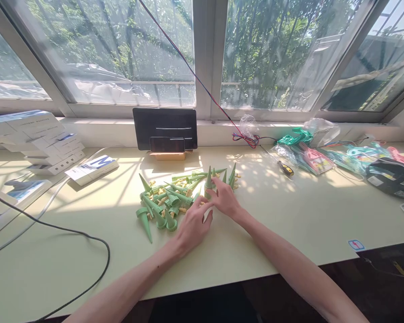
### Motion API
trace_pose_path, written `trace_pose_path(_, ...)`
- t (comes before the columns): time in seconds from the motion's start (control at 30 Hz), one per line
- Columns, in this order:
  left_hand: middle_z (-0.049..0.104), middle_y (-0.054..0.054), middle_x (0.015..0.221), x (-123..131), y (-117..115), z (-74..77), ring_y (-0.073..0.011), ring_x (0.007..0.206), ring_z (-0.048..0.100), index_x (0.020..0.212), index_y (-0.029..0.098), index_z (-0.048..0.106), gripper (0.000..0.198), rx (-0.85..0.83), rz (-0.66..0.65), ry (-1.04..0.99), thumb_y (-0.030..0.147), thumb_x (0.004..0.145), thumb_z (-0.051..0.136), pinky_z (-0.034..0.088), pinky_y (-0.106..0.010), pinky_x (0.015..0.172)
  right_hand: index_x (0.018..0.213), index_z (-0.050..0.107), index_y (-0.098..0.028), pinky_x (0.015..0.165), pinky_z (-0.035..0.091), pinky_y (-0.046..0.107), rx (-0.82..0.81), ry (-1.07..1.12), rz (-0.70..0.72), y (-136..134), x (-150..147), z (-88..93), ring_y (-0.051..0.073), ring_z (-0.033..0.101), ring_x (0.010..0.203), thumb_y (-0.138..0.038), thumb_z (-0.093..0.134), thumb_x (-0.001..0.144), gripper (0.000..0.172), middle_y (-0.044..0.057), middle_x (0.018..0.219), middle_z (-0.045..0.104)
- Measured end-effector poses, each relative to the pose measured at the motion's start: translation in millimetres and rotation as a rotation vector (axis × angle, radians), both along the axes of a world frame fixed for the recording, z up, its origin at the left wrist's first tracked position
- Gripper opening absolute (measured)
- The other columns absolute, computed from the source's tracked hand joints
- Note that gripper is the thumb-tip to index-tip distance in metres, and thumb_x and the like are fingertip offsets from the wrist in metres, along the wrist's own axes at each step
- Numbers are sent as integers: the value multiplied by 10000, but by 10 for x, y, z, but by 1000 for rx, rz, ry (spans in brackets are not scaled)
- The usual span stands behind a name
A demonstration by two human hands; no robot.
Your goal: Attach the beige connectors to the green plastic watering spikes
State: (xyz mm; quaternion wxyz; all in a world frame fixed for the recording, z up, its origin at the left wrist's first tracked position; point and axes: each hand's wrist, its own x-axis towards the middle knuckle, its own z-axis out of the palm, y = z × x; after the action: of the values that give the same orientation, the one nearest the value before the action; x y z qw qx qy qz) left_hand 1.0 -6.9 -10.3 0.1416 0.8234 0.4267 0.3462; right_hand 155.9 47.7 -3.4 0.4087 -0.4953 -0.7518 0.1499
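Observation:
A loose heap of green plastic cone-shaped spikes (pixel 173 197), with small yellowish pieces among them, lies in front of me. My right hand (pixel 225 197) is at the heap's right side, its fingers closed against an upright green spike (pixel 208 180). Several more spikes (pixel 232 176) stand point-up just beyond that hand. Low at the heap's near right edge is my left hand (pixel 194 220), thumb apart from the fingers, with nothing visible in it. Its fingertips come close to the right hand and partly hide the pieces behind them.
Behind the heap a black tablet (pixel 164 128) and a phone (pixel 167 144) lean on a stand. White boxes (pixel 37 139) are stacked at left, near a dark cable (pixel 97 240). A screwdriver (pixel 285 168), bagged items (pixel 313 157) and a black pouch (pixel 393 177) lie at right.

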Motion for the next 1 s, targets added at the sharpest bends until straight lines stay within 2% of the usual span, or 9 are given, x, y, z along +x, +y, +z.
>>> trace_pose_path(0.13, 531, -112, 1311, 9, 21, 14, -82, 563, 573, 1169, 222, 601, 278, -24, 107, 76, 159, 916, 506, 538, -309, 681, 1072, 595, -181, 604, 417, 268, 1, 39, 10, 7, 20, 8, 168, 576, 659, -253, 554, 921, 173, 65, 942, 687)
trace_pose_path(0.23, 447, -146, 1447, 27, 27, 40, -132, 665, 648, 1247, 231, 561, 333, -68, 124, 158, 179, 926, 488, 550, -337, 720, 1071, 609, -185, 612, 431, 271, 15, 63, 14, 6, 28, 18, 168, 587, 676, -257, 566, 918, 174, 67, 987, 694)
trace_pose_path(0.33, 375, -153, 1525, 49, 34, 66, -173, 730, 686, 1227, 233, 572, 318, -110, 122, 192, 186, 929, 473, 554, -367, 747, 1058, 620, -188, 602, 431, 268, 16, 64, 15, 3, 29, 15, 167, 585, 668, -274, 574, 922, 167, 60, 965, 693)
trace_pose_path(0.53, 357, -140, 1555, 78, 56, 72, -244, 895, 714, 1162, 224, 595, 280, -117, 116, 220, 167, 918, 470, 547, -373, 782, 1001, 630, -190, 570, 402, 261, 13, 23, 4, -7, 32, -1, 162, 547, 616, -290, 574, 926, 137, 40, 836, 658)
trace_pose_path(0.67, 356, -143, 1560, 86, 55, 81, -216, 792, 714, 1148, 221, 589, 274, -141, 119, 253, 156, 925, 442, 542, -371, 749, 1010, 625, -189, 568, 394, 259, -5, 22, 8, -21, 36, 10, 153, 516, 591, -276, 561, 932, 134, 35, 833, 653)
trace_pose_path(0.87, 403, -147, 1527, 92, 59, 87, -254, 924, 710, 1107, 209, 587, 254, -133, 122, 251, 139, 925, 424, 528, -353, 766, 968, 612, -194, 584, 400, 259, -1, 41, 50, -27, 27, 27, 150, 499, 588, -244, 518, 949, 109, 28, 826, 647)
trace_pose_path(1.0, 421, -143, 1510, 95, 70, 66, -240, 862, 712, 1092, 213, 583, 244, -117, 124, 252, 137, 918, 430, 520, -344, 733, 958, 608, -196, 599, 413, 265, 8, 47, 39, -24, 18, 19, 163, 524, 617, -241, 512, 950, 107, 33, 820, 647)
